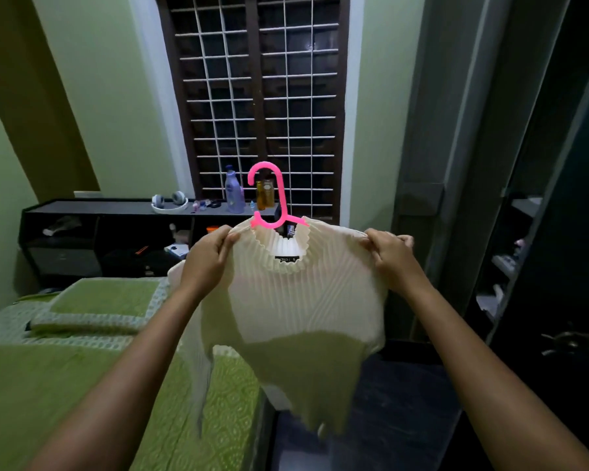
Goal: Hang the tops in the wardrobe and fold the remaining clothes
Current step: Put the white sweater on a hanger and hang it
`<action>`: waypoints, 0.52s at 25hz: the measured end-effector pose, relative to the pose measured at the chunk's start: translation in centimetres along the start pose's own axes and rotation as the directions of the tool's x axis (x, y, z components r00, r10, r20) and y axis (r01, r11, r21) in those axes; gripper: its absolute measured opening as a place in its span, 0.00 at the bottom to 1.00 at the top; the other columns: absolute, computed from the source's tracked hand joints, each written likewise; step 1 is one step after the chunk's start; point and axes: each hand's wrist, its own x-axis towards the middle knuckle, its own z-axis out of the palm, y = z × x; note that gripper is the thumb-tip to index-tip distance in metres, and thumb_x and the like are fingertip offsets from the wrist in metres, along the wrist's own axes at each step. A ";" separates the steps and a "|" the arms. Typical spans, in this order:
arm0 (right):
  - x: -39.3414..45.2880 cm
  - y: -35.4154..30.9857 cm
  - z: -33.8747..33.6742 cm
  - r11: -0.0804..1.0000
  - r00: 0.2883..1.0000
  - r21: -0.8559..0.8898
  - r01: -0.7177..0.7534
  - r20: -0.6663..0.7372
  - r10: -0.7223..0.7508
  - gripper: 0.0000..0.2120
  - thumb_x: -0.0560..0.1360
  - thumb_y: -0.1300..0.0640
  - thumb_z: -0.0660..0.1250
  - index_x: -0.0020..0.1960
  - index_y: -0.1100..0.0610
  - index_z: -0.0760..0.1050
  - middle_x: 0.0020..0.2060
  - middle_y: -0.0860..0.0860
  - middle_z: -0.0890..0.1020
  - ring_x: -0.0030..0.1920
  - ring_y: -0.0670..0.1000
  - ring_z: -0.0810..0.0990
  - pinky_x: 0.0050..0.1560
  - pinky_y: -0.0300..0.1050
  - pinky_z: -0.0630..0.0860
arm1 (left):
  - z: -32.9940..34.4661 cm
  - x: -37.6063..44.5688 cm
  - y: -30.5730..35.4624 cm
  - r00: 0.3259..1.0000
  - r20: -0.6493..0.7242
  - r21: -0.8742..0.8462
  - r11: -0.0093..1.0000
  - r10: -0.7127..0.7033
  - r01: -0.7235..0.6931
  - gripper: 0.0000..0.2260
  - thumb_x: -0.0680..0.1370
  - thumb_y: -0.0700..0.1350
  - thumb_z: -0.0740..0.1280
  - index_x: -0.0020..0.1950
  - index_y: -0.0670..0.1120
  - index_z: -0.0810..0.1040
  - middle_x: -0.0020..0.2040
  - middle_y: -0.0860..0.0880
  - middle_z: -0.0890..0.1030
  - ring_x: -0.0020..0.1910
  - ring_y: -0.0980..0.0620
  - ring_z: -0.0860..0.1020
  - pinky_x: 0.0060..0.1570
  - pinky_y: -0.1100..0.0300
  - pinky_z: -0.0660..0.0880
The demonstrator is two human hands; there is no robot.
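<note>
A cream ribbed top (296, 300) hangs in the air in front of me on a pink plastic hanger (272, 198), whose hook sticks up out of the neckline. My left hand (208, 256) grips the top's left shoulder, fingers curled over the fabric. My right hand (390, 254) pinches the right shoulder the same way. A black label shows inside the collar. The top's hem dangles over the bed's edge. The hanger's arms are hidden inside the top.
A bed with a green patterned cover (65, 385) and a pillow (96, 305) lies at the left. A dark low shelf (92, 229) with bottles and headphones stands under the barred window (262, 96). The open dark wardrobe (538, 249) is at the right.
</note>
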 end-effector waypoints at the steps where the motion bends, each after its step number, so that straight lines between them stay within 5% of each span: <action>1: 1.9 0.9 0.9 1.000 1.000 0.013 0.000 -0.022 0.000 0.10 0.80 0.60 0.55 0.41 0.53 0.68 0.37 0.47 0.74 0.43 0.52 0.73 0.46 0.46 0.58 | 1.5 2.4 -0.7 1.000 0.013 0.011 1.000 0.025 -0.025 0.14 0.82 0.52 0.56 0.40 0.46 0.69 0.33 0.52 0.72 0.35 0.48 0.72 0.35 0.54 0.62; 8: 14.0 7.0 4.1 0.989 0.976 -0.079 -0.123 -0.192 0.106 0.08 0.76 0.53 0.51 0.40 0.52 0.65 0.35 0.47 0.73 0.44 0.57 0.75 0.44 0.47 0.58 | 10.9 21.3 -0.9 0.961 0.155 0.068 0.968 0.229 -0.242 0.22 0.81 0.60 0.48 0.52 0.44 0.72 0.49 0.43 0.80 0.50 0.40 0.78 0.46 0.47 0.73; 13: 18.8 12.3 4.9 0.959 0.947 -0.163 -0.232 -0.265 0.184 0.12 0.82 0.55 0.55 0.40 0.54 0.64 0.35 0.49 0.74 0.40 0.57 0.74 0.42 0.48 0.61 | 20.8 29.0 0.9 0.914 0.209 0.027 0.932 0.348 -0.361 0.14 0.83 0.54 0.52 0.50 0.46 0.71 0.48 0.44 0.80 0.48 0.39 0.78 0.38 0.54 0.64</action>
